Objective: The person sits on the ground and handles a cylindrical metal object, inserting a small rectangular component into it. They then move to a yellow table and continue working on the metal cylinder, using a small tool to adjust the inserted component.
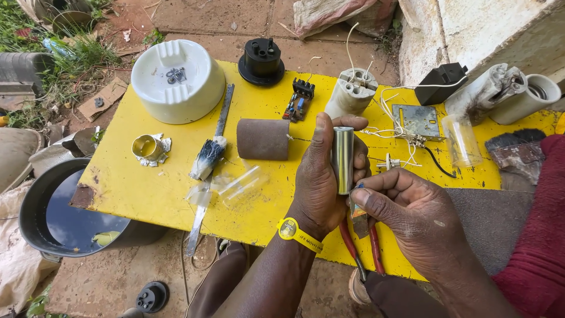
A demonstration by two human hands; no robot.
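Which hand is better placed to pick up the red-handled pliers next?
Probably the right hand. It only touches the lower end of the silver metal cylinder and sits just above the red-handled pliers. The left hand is wrapped around the cylinder, holding it upright.

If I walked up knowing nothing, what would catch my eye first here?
Probably the bright yellow board strewn with small parts. Above its near edge, the left hand holds a shiny metal cylinder upright, with the right hand beside its lower end. At the far left corner sits a white ceramic dish holding screws.
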